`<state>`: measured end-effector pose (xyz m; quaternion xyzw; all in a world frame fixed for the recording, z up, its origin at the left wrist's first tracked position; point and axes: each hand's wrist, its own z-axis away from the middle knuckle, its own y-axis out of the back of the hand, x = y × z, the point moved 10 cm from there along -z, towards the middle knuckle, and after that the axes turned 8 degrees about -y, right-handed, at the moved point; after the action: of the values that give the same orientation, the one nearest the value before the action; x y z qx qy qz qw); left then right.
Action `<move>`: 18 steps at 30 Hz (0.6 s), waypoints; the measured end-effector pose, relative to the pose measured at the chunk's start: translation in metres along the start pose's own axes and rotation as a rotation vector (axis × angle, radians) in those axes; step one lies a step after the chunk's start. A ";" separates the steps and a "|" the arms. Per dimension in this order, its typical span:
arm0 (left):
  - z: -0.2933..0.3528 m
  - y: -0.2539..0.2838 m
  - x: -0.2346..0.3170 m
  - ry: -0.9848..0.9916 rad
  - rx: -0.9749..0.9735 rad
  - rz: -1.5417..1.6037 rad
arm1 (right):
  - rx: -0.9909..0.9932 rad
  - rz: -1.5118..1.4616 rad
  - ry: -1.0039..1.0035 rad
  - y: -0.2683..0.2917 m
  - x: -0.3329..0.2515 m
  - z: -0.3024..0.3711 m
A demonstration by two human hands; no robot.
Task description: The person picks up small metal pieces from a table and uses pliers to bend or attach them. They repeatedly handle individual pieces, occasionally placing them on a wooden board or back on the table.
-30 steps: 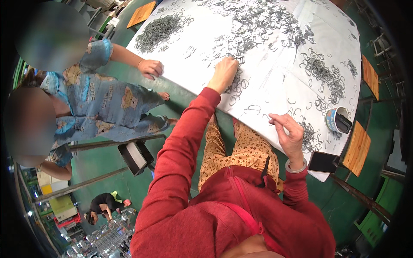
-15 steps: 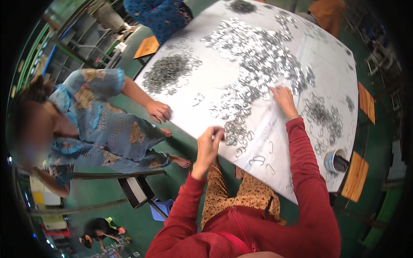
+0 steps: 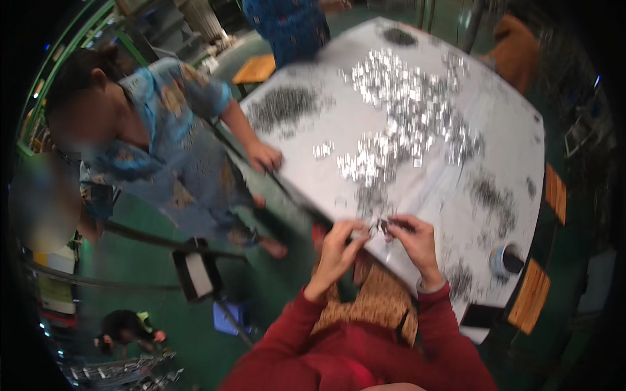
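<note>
Close together at the table's near edge, my left hand (image 3: 339, 253) and my right hand (image 3: 417, 246) are both closed in a pinch. A small shiny metal piece (image 3: 379, 228) shows between their fingertips; blur hides its exact shape. Just beyond my hands lies a loose cluster of thin wire pieces (image 3: 372, 197). Past that, a broad heap of bright metal pieces (image 3: 404, 107) spreads across the white-covered table (image 3: 313, 182). A darker heap of wire pieces (image 3: 285, 107) sits at the far left, and another dark scatter (image 3: 492, 201) lies to my right.
A person in blue patterned clothes (image 3: 189, 156) stands at the left, one hand on the table edge. A round tub (image 3: 503, 262) stands near the right edge. Wooden stools (image 3: 529, 296) flank the table. Other people are at the far side and lower left.
My right hand has come back from the bright heap to the near edge and meets my left hand, with a small metal piece between them. My view has shifted; the person at left leans closer.
</note>
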<state>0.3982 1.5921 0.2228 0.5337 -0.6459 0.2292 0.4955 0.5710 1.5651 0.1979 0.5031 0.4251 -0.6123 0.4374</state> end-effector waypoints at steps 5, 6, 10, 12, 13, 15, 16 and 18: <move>0.004 0.005 0.031 -0.118 0.001 -0.027 | -0.015 -0.057 -0.014 -0.039 -0.021 0.048; 0.006 0.008 0.036 -0.146 0.013 -0.051 | -0.057 -0.121 0.019 -0.044 -0.017 0.049; 0.025 0.013 0.010 0.092 0.058 0.194 | -0.177 -0.069 -0.018 -0.061 -0.014 0.049; 0.038 0.014 -0.006 0.252 0.048 0.348 | -0.269 0.009 -0.026 -0.055 -0.021 0.034; 0.040 0.017 -0.010 0.231 0.097 0.480 | -0.237 0.142 0.008 -0.046 -0.025 0.015; 0.046 0.026 -0.018 0.253 0.105 0.494 | -0.044 0.344 0.137 -0.018 -0.033 -0.039; 0.046 0.030 -0.017 0.251 0.103 0.499 | 0.035 0.433 0.211 -0.004 -0.027 -0.075; 0.050 0.033 -0.020 0.257 0.108 0.474 | 0.152 0.675 0.321 0.011 -0.010 -0.133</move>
<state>0.3467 1.5713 0.1926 0.3596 -0.6716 0.4386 0.4767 0.6150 1.6910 0.1894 0.7353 0.2519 -0.3769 0.5038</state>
